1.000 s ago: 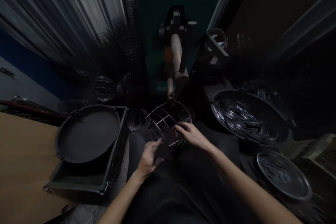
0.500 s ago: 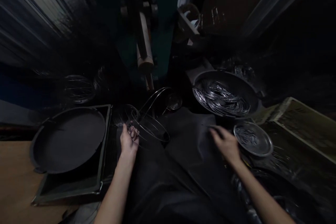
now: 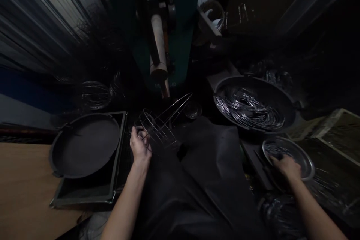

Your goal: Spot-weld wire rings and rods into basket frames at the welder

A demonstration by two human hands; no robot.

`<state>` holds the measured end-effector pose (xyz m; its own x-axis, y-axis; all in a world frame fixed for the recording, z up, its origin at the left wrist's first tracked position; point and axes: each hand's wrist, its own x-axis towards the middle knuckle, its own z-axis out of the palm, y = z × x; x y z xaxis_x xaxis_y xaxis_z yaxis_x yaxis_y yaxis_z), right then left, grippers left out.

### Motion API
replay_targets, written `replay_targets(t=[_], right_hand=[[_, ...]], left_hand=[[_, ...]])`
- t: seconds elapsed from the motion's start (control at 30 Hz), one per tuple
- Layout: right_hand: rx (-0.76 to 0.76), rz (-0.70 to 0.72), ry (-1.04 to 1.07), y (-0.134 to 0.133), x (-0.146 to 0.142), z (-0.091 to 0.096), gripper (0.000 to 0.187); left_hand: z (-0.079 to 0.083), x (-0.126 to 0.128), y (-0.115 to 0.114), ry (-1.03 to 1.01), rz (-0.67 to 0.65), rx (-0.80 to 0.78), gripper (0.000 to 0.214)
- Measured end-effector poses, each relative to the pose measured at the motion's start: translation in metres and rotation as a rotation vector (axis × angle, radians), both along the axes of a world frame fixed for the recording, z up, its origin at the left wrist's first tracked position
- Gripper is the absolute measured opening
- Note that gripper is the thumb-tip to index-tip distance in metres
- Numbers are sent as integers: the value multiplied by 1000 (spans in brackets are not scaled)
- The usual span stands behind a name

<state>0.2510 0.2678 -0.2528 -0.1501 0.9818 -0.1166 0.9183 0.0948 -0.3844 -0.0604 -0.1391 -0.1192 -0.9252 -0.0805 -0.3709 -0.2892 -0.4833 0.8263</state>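
Jutting from left hand (image 3: 140, 144) clamped on one end, frame (image 3: 157, 127) was held lopsided, could be tipped by own weight; right hand (image 3: 287, 167) was held in dish (image 3: 298, 152), grip unclear.

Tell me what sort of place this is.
Probably a wire workshop: a green machine with a pale cylindrical arm, a round dark pan of shiny metal wires, and a silvery wire frame in the left hand.

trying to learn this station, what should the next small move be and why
Probably pinch a thin silvery metal piece from the round silver metal dish with the right hand: that hand is down at the dish, while the left hand holds the curved silver wire frame.
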Motion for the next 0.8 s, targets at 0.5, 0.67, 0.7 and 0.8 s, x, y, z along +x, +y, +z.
replay_targets(t=[0.5, 0.67, 0.7, 0.8], right_hand=[[-742, 215, 1148, -177, -214, 148, 36], [-903, 325, 1186, -221, -273, 168, 31], [-940, 321, 1212, -226, -278, 170, 30], [-1056, 295, 1270, -235, -285, 175, 30]], left_hand=[[12, -3, 7, 139, 63, -249, 44], [5, -9, 0, 153, 72, -239, 44], [3, -11, -1, 148, 69, -240, 44], [-3, -18, -5, 119, 58, -267, 45]])
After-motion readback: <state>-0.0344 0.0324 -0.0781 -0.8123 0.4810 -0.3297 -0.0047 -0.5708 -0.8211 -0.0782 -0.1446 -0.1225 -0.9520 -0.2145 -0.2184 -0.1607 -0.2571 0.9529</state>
